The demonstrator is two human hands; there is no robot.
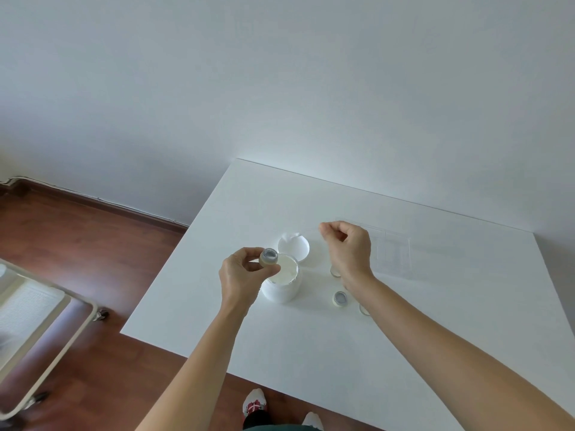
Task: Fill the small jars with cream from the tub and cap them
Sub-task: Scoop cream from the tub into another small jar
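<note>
Glass small jar (269,256) | open-topped | left hand (241,275) fingers pinch it above tub (283,283)

Head-worn wide view, looking forward and down, table (404,353) close below

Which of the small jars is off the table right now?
The small jar pinched in the left hand's fingers, held over the open cream tub. The other open jar stands on the white table beside the right forearm.
</note>
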